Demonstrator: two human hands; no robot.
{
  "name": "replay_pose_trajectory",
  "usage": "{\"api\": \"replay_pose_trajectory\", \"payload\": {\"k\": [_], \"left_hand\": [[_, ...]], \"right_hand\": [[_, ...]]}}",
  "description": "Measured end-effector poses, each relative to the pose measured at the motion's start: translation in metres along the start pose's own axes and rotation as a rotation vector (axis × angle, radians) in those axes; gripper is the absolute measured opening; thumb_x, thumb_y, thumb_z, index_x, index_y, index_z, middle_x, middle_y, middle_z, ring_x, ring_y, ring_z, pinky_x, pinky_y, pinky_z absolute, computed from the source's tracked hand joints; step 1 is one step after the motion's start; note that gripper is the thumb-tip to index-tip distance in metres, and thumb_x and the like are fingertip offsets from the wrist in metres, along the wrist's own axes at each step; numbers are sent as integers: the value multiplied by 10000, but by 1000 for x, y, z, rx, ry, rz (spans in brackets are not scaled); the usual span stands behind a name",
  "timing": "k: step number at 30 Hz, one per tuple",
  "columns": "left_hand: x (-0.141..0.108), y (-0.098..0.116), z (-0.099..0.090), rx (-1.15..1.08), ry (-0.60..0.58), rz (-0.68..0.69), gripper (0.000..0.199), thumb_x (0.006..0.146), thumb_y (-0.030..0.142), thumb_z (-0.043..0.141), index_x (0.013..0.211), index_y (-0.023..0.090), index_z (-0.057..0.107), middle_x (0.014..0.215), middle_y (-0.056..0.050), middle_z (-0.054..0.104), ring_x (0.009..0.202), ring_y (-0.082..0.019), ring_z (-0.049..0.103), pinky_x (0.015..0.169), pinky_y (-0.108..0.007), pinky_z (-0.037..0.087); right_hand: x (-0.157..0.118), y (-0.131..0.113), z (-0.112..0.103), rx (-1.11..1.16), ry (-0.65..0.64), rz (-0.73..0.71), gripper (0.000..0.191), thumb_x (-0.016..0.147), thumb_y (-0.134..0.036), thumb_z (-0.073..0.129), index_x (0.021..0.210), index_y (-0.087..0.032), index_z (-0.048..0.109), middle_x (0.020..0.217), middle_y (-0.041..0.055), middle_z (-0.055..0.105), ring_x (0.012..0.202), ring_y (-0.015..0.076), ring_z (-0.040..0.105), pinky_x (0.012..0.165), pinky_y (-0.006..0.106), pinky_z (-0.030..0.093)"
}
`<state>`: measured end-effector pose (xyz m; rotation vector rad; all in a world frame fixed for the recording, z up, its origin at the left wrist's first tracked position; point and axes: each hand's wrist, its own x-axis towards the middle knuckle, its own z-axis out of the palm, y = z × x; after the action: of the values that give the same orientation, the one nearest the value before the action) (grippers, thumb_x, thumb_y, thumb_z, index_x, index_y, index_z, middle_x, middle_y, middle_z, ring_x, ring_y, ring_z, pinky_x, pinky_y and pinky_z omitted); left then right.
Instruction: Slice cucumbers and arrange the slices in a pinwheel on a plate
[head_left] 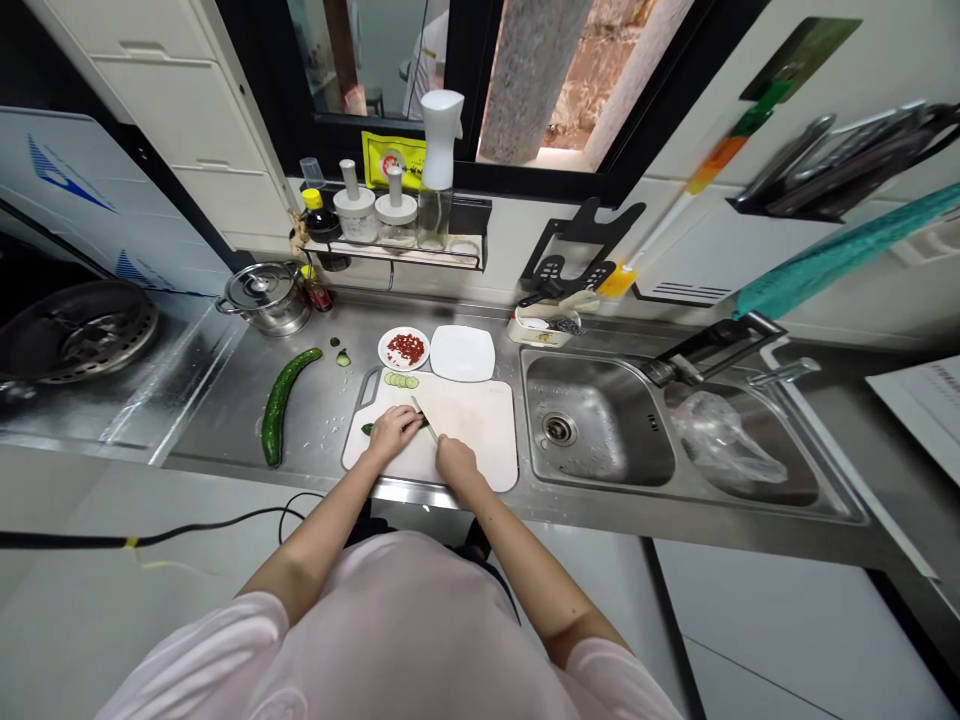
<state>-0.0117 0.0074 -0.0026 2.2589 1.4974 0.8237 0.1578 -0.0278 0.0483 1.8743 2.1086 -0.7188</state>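
My left hand [395, 432] rests curled on a short piece of cucumber [367, 429] lying on a white plastic cutting board [480, 430]. My right hand [456, 462] grips a kitchen knife [422, 413], whose blade stands against the cucumber by my left fingers. Most of the piece is hidden under my left hand. Several round cucumber slices [401, 380] lie in a row at the board's far edge. A long, curved cucumber [280, 407] lies on the steel counter [225, 420] to the left of the board, and small green bits [343, 358] lie beyond it.
A white square plate [463, 353] and a small plate of chopped red chilli [405, 349] stand behind the board. A steel sink [596, 415] lies to the right, a lidded steel pot [266, 298] at back left, and a bottle shelf [405, 250] under the window.
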Motion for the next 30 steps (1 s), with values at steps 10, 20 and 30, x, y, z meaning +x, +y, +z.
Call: {"api": "replay_pose_trajectory", "payload": {"k": [10, 20, 30], "left_hand": [[0, 0, 1, -7, 11, 2, 181, 873, 287, 514, 937, 254, 680, 969, -30, 646, 914, -148, 571, 824, -296, 463], [-1, 0, 1, 1, 14, -1, 180, 874, 302, 517, 936, 252, 678, 983, -22, 644, 920, -147, 566, 822, -289, 462], [-1, 0, 1, 4, 20, 10, 200, 882, 309, 501, 946, 252, 681, 984, -28, 647, 923, -153, 568, 824, -297, 462]], "right_hand": [[-20, 11, 6, -17, -3, -20, 221, 884, -95, 372, 1032, -123, 534, 964, 159, 652, 913, 221, 639, 723, 288, 447], [1, -2, 0, 6, 4, -5, 259, 854, -71, 382, 1051, -127, 540, 988, 140, 658, 935, 208, 637, 734, 272, 455], [2, -8, -6, 32, 16, 7, 248, 853, -73, 409, 1048, -128, 553, 985, 140, 660, 941, 195, 637, 740, 251, 453]]}}
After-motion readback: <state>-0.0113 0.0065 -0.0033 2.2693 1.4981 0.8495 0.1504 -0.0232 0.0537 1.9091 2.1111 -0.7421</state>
